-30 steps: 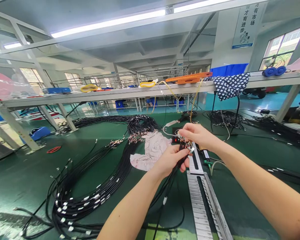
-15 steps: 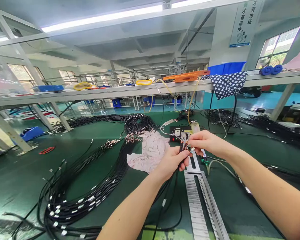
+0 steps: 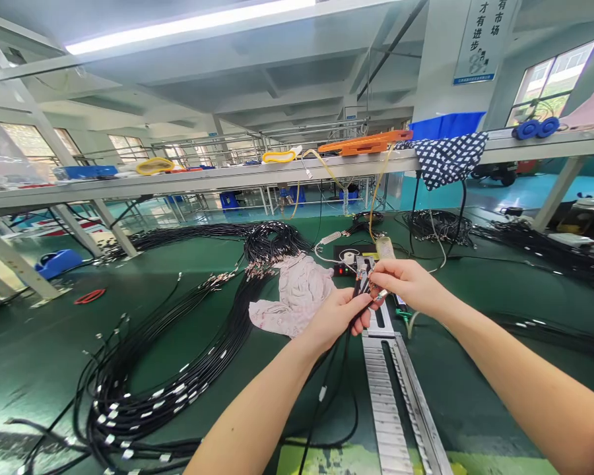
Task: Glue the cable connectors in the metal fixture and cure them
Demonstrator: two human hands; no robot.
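Black cables (image 3: 345,349) hang down from my left hand (image 3: 339,315), which is closed around them near their ends. My right hand (image 3: 404,282) pinches at the cable ends just above and to the right of the left thumb. Small shiny connectors (image 3: 382,295) show between the two hands; what exactly the right fingertips grip is too small to make out. Below the hands runs a slotted metal rail (image 3: 389,396). A crumpled pale cloth (image 3: 304,293) lies left of my left hand. Behind the fingers sits a black box (image 3: 344,269) with a red light.
A big loop of black cables with white labels (image 3: 153,402) covers the left of the green table. More cable bundles (image 3: 272,243) lie at the back. A raised shelf (image 3: 218,179) crosses behind, carrying an orange tool (image 3: 361,143) and a patterned cloth (image 3: 450,158). A glue-like tube (image 3: 400,307) lies right of the rail.
The whole view has shifted slightly, with the scene a little further up and left. Both hands stay together at the cable ends, the right fingers pinching slightly differently.
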